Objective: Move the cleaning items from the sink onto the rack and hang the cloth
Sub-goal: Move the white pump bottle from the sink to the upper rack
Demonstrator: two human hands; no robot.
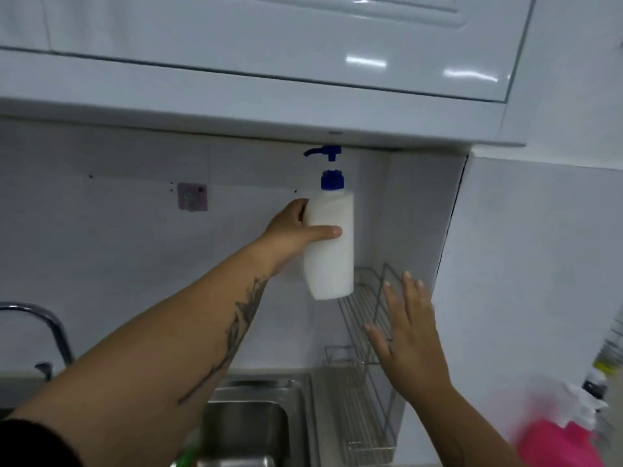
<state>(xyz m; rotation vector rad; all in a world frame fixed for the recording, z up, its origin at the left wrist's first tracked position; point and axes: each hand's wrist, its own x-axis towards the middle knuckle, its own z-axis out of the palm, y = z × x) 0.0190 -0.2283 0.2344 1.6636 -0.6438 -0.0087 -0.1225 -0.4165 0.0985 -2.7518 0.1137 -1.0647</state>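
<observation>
pink item [559,444]: blurred, cut by edge; faucet [40,325]: cut left; green item [187,458]: unidentifiable

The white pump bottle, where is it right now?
In the head view the white pump bottle is held upright in the left hand, in the air just left of and above the wire rack, its blue pump close under the wall cabinet.

White pump bottle [330,244] with blue cap, upright, above wire rack [365,318]
</observation>
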